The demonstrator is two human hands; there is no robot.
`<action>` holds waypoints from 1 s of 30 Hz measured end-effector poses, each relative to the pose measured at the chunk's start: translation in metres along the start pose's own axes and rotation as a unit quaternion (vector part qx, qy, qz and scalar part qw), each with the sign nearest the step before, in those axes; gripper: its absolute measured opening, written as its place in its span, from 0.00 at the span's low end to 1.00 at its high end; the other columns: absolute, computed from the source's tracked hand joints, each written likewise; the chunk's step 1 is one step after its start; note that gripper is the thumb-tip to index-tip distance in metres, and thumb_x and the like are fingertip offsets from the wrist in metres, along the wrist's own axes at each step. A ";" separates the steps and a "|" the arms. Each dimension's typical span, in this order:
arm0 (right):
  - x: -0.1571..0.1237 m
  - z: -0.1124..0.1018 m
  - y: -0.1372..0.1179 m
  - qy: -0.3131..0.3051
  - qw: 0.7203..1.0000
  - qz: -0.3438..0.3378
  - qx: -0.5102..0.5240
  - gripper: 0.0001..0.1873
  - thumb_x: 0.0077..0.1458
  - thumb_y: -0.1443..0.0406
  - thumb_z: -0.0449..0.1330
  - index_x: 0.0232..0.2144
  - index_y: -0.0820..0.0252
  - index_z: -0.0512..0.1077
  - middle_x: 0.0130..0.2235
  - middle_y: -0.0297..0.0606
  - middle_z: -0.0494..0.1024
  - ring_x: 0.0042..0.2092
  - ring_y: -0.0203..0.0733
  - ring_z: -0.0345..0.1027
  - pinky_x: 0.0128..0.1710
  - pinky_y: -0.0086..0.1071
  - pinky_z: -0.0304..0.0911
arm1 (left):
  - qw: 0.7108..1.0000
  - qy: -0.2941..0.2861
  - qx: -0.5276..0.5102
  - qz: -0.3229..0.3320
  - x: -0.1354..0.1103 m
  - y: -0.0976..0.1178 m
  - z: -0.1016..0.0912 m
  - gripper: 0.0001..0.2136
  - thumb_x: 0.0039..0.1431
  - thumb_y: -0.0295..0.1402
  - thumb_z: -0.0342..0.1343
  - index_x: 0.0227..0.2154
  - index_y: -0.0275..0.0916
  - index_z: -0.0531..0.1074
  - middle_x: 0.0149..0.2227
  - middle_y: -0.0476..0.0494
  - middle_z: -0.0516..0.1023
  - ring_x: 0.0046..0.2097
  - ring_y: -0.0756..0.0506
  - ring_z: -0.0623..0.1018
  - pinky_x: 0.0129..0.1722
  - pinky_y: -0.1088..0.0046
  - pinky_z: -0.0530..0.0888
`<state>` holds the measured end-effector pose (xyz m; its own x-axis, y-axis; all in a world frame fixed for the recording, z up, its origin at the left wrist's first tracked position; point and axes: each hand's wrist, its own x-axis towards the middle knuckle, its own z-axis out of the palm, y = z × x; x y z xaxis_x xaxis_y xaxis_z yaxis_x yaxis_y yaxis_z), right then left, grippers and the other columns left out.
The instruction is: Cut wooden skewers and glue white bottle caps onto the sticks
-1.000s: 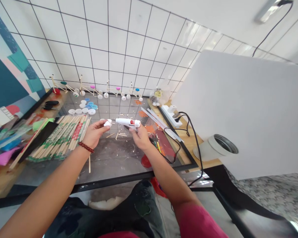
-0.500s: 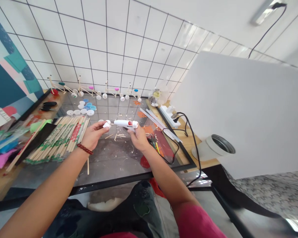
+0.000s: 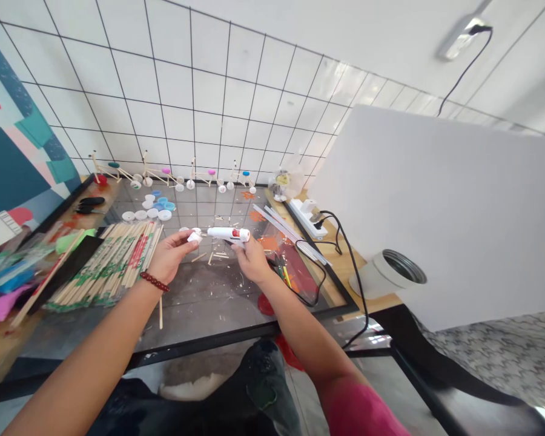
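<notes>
My right hand (image 3: 253, 260) is wrapped round the handle of a white glue gun (image 3: 224, 234), whose nozzle points left. Pinched between the thumb and fingers of my left hand (image 3: 170, 257) is a small white piece (image 3: 194, 237), perhaps bottle caps; its exact shape is too small to make out. The nozzle tip is at this piece, and I cannot tell whether they touch. Beneath both hands, bits of cut wooden stick (image 3: 218, 257) lie on the glass tabletop (image 3: 195, 297). White and blue bottle caps (image 3: 165, 215) sit in a group farther back.
Bundled chopsticks (image 3: 104, 266) lie on the left. Small stick-and-cap models (image 3: 200, 178) stand along the back wall. At right are glue sticks (image 3: 290, 230), a power strip (image 3: 306, 217), black cables (image 3: 356, 272), pliers (image 3: 279, 266) and a grey-white cylinder (image 3: 393, 272).
The camera view has shifted slightly, and both hands appear a little lower in it. The glue gun and the white piece keep nearly the same position relative to each other.
</notes>
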<state>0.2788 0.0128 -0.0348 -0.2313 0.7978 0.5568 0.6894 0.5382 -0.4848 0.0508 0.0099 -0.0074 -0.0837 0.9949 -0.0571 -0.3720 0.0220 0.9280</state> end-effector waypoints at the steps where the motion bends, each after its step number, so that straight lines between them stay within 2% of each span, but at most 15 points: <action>1: 0.000 0.000 0.000 -0.001 1.000 0.001 -0.001 0.17 0.63 0.63 0.52 0.53 0.61 0.66 0.43 0.48 0.78 0.44 0.51 0.73 0.44 0.42 0.69 | 1.000 0.001 0.001 0.001 0.000 0.000 0.000 0.23 0.26 0.34 0.77 0.32 0.37 0.82 0.36 0.44 0.82 0.39 0.47 0.77 0.43 0.69 0.74; 7: 0.000 0.001 0.002 -0.003 1.000 -0.004 -0.007 0.18 0.62 0.64 0.52 0.54 0.62 0.66 0.44 0.47 0.77 0.43 0.51 0.73 0.44 0.41 0.69 | 1.000 -0.001 0.009 0.027 0.003 -0.005 -0.004 0.24 0.26 0.33 0.77 0.34 0.38 0.81 0.37 0.44 0.83 0.40 0.46 0.78 0.47 0.67 0.73; 12: 0.001 -0.002 -0.002 -0.024 1.000 0.000 -0.005 0.18 0.62 0.65 0.53 0.54 0.62 0.67 0.44 0.47 0.78 0.44 0.51 0.73 0.44 0.40 0.68 | 0.998 0.027 0.031 0.043 0.003 -0.004 -0.004 0.26 0.23 0.31 0.77 0.33 0.37 0.80 0.35 0.44 0.82 0.40 0.44 0.78 0.46 0.65 0.74; 18: 0.001 -0.003 -0.005 -0.032 0.999 0.003 0.000 0.18 0.61 0.65 0.54 0.52 0.62 0.67 0.42 0.47 0.78 0.43 0.51 0.72 0.44 0.40 0.68 | 0.995 0.052 0.057 0.062 0.006 -0.008 -0.007 0.27 0.24 0.31 0.76 0.36 0.36 0.80 0.36 0.42 0.82 0.41 0.42 0.79 0.46 0.62 0.75; 21: 0.002 -0.003 -0.002 -0.018 1.000 0.011 0.020 0.18 0.61 0.64 0.54 0.52 0.61 0.68 0.44 0.47 0.78 0.45 0.50 0.73 0.46 0.40 0.67 | 0.987 0.067 0.101 0.105 0.011 -0.012 -0.011 0.24 0.27 0.30 0.75 0.35 0.36 0.80 0.39 0.41 0.82 0.42 0.42 0.79 0.48 0.62 0.75; 24: 0.006 -0.005 0.005 0.008 0.998 0.047 0.030 0.18 0.61 0.63 0.54 0.52 0.61 0.68 0.46 0.47 0.79 0.46 0.50 0.73 0.47 0.41 0.67 | 0.972 0.083 0.157 0.153 0.014 -0.014 -0.015 0.21 0.30 0.30 0.73 0.34 0.37 0.81 0.40 0.41 0.81 0.42 0.42 0.79 0.49 0.63 0.75; 30: 0.014 -0.020 0.047 0.102 0.976 0.192 -0.011 0.16 0.56 0.63 0.57 0.48 0.59 0.70 0.45 0.45 0.79 0.45 0.50 0.73 0.49 0.43 0.66 | 0.969 0.077 0.198 0.129 0.011 -0.012 -0.015 0.21 0.35 0.31 0.71 0.38 0.38 0.81 0.35 0.42 0.82 0.37 0.42 0.80 0.42 0.64 0.76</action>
<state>0.3219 0.0435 -0.0367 0.1875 0.8673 0.4610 0.7132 0.2025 -0.6711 0.0408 0.0190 -0.0242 -0.2748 0.9466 0.1685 0.0598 -0.1581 0.9856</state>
